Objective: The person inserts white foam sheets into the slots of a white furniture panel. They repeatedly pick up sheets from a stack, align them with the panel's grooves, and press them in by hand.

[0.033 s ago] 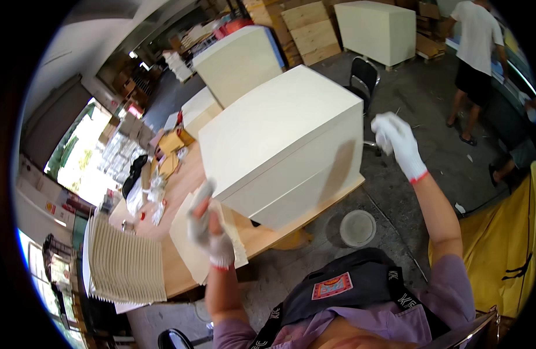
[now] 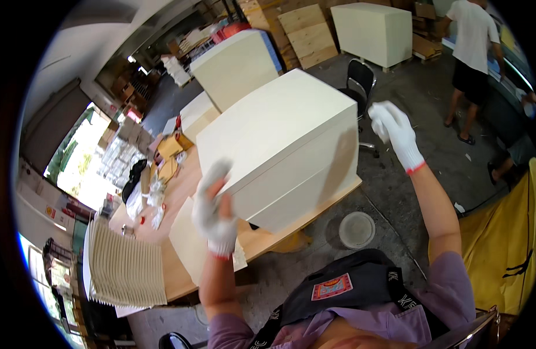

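Observation:
A tall, block-like stack of cream-white paper sheets [image 2: 279, 128] rests on a wooden tabletop [image 2: 180, 276]. My left hand [image 2: 214, 212], in a white glove with some bare fingers, is raised by the stack's near left corner. Its fingers are apart and somewhat blurred, and nothing shows in them. Beyond the stack's right side, my right hand [image 2: 396, 131] hangs in the air in a white red-cuffed glove. Its fingers are loosely bent, apart from the stack, with nothing visible in them. Beneath my left hand lie flat cream sheets [image 2: 189, 247], partly hidden.
A rippled pile of cream sheets [image 2: 125, 262] stands at the table's left end. Bags and brown packets [image 2: 166, 166] lie farther back. Other large stacks [image 2: 373, 35], a black chair [image 2: 361, 81], a round lid-like disc [image 2: 356, 230], yellow fabric [image 2: 501, 238] and a person [image 2: 474, 46] are around.
My left hand has risen slightly and moved a little right, its fingers spreading. My right hand has shifted slightly up and left. The view has tilted a little.

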The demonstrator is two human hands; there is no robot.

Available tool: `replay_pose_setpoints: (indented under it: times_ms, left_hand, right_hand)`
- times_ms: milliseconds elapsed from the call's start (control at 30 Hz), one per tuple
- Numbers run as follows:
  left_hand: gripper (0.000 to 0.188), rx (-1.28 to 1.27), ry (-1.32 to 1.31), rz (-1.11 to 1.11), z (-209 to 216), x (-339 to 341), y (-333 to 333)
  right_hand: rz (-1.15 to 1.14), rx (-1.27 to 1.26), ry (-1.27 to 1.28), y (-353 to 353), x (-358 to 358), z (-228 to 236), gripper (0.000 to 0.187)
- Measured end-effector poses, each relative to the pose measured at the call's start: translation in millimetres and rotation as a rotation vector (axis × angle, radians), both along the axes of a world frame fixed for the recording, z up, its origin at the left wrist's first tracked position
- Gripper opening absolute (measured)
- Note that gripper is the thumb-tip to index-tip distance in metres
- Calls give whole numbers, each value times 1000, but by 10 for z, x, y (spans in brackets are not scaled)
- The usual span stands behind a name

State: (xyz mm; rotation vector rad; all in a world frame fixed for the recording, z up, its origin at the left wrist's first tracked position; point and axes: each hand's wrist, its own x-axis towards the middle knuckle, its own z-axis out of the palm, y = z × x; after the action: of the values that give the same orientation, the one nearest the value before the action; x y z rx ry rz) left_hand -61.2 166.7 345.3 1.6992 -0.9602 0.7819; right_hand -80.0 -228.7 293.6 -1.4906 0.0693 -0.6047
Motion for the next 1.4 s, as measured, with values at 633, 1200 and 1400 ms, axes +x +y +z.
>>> replay_pose_setpoints:
  times_ms: [633,1200,1400]
  left_hand:
    - [31,651,348,-207,241,1316,-1752]
    - [46,442,453,-455,137,1417,-1757]
    - [39,660,357,-148,296,1230,-1775]
  right_hand:
    - [-39,-590,114,164,763,604,56]
    - [-138,-425,-8,259,766,382,55]
    - [-198,-514,9,234,806,348,55]
